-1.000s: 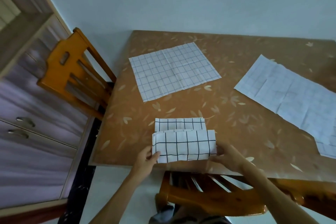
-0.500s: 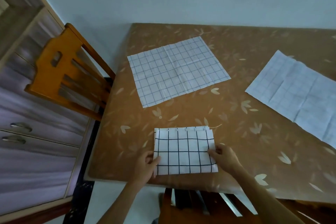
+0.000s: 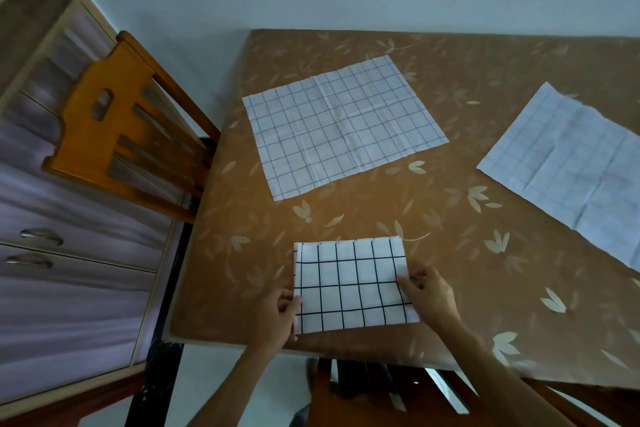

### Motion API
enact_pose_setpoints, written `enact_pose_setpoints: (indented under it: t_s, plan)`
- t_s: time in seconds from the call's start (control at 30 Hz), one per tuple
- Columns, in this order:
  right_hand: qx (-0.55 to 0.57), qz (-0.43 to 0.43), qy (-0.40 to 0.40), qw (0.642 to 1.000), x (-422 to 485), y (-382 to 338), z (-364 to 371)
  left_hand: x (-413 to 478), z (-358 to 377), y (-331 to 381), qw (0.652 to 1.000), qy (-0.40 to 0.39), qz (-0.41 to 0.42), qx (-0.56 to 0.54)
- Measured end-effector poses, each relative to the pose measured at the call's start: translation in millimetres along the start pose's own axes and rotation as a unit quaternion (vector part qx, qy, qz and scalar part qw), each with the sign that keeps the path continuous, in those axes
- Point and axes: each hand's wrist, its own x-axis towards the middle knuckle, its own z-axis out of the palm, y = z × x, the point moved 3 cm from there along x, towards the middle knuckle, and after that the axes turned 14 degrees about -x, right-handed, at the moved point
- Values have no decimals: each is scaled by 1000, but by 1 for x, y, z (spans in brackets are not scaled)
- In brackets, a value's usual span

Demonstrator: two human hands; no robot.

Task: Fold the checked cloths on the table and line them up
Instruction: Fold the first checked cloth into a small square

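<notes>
A folded white cloth with bold black checks (image 3: pixel 349 284) lies flat near the table's front edge. My left hand (image 3: pixel 277 317) pinches its left edge low down. On the opposite side my right hand (image 3: pixel 427 291) pinches the right edge with curled fingers. Farther back lies an unfolded white cloth with thin blue checks (image 3: pixel 343 125), spread flat. A second unfolded pale checked cloth (image 3: pixel 568 166) lies at the right and runs out of the frame.
The table (image 3: pixel 467 253) has a brown leaf-patterned top. An orange wooden chair (image 3: pixel 124 128) stands at its left side, another chair (image 3: pixel 381 395) sits under the front edge. A cabinet with drawers (image 3: pixel 52 253) fills the left. A pale wall is behind.
The near half of the black-checked cloth has been folded over onto the far half and laid flat. Both hands stay at its side edges. The camera has tilted down.
</notes>
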Motion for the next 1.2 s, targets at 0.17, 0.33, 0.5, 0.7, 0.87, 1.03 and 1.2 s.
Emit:
enact_pose_setpoints:
  t_s: [0.17, 0.33, 0.5, 0.7, 0.87, 1.03, 1.2]
  plan:
    - [-19, 17, 17, 1000, 1, 1, 2, 0, 2, 5, 999, 30, 3, 21]
    - [-40, 29, 25, 998, 1, -1, 3, 2, -1, 10, 985, 108, 73, 113]
    - [-57, 34, 28, 997, 0, -3, 4, 2, 0, 7, 971, 111, 105, 186]
    - [-63, 29, 41, 997, -1, -3, 6, 1, -5, 5, 932, 147, 155, 293]
    - [-59, 16, 53, 997, -3, -2, 7, 2, 41, 18, 843, 26, 369, 392]
    - [-77, 28, 42, 996, -1, -1, 9, 23, 71, 8, 795, -63, 351, 491]
    - [-158, -10, 118, 980, -10, -17, 3, 28, 71, -1, 797, -74, 338, 495]
